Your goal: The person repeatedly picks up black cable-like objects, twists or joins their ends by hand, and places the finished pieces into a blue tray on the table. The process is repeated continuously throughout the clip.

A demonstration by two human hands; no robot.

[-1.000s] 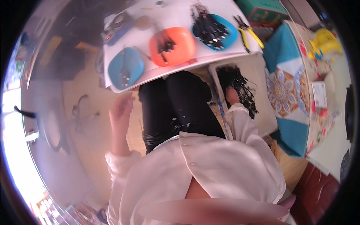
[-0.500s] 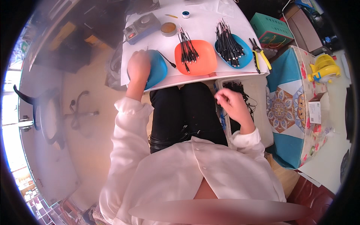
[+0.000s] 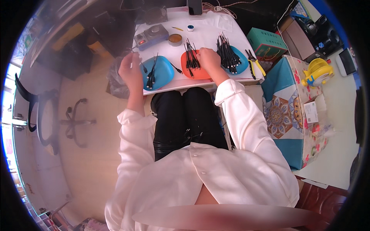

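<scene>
Right hand (image 3: 210,61) moved to orange plate (image 3: 201,74); white table (image 3: 204,35), beige floor (image 3: 98,148).

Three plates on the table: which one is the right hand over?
The orange plate, in the middle: the right hand covers part of its right side. The left blue plate and right blue plate flank it.

It looked like a small workshop: black cables (image 3: 230,57) in trays (image 3: 165,73), pliers (image 3: 251,59) and a spool (image 3: 190,28) on the desk (image 3: 208,31).
</scene>
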